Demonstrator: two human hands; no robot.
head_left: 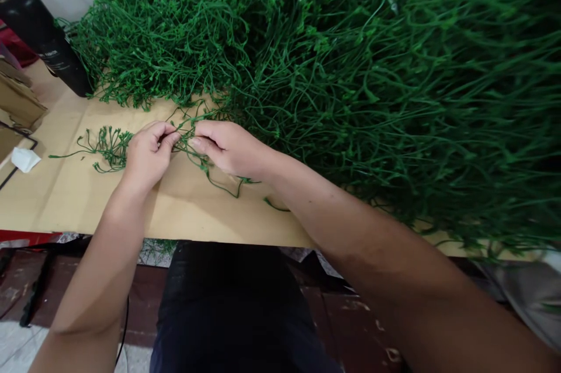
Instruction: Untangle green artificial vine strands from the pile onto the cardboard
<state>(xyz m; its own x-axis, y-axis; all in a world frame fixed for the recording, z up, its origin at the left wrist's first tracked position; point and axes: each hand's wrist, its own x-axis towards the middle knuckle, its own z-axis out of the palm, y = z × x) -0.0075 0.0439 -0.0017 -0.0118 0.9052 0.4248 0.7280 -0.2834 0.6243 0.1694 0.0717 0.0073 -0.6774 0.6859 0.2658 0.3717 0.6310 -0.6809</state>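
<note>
Thin green plastic-looking plant stems with small buds at their tips lie on a tan board. My left hand (151, 151) is closed in a pinch on a small bunch of green stems (111, 148), whose budded ends spread out to its left. Close beside it, my right hand (225, 148) pinches more green stems (186, 142) between thumb and fingers. Several stems cross the short gap between both hands, and a few loose ones (225, 187) trail below onto the board. The palms hide part of what each hand holds.
A big tangled heap of green stems (280, 57) covers the back and right of the tan board (197, 218). At the left are a black cylinder (44, 28), a cardboard box (17, 95) and a crumpled white piece (25, 159). The board's front edge runs before my lap.
</note>
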